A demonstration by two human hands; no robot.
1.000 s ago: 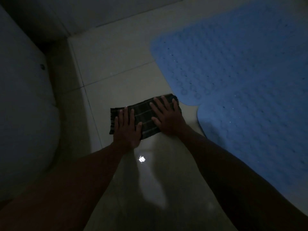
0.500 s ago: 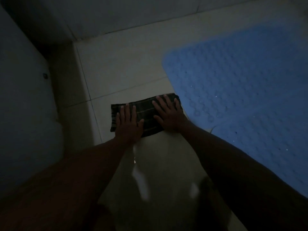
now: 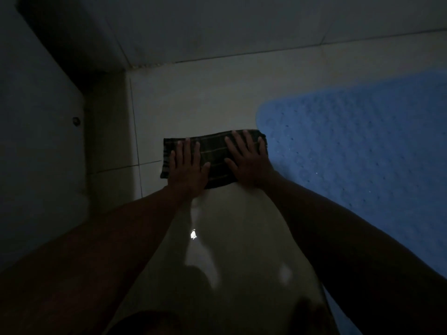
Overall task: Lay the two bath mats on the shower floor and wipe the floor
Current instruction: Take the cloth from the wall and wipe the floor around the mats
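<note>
The room is dim, and in the middle of the frame a person leans over the pale tiled floor (image 3: 217,97) with both arms stretched out. The left hand (image 3: 187,169) and the right hand (image 3: 249,160) lie flat, palms down and fingers spread, side by side on a dark checked cloth (image 3: 215,158) folded into a long strip; neither hand curls around it, they simply press it to the tiles. The cloth sits across the centre of the picture, its right end touching or just beside the rounded corner of a blue bath mat (image 3: 358,151), which fills the right side of the frame and lies flat on the floor, its surface dotted with small holes. Only this one mat can be made out for certain; whether the blue at the lower right edge belongs to a second mat or to the same one I cannot tell. So the laying of mats looks at least partly done, and the wiping is the step in hand. The tiles below the hands, toward the bottom of the frame, shine with a bright glint, which may mean they are wet. The strip of floor above the cloth, up to the wall (image 3: 242,27) at the top, and the darker tiles at the left probably remain to be wiped.
</note>
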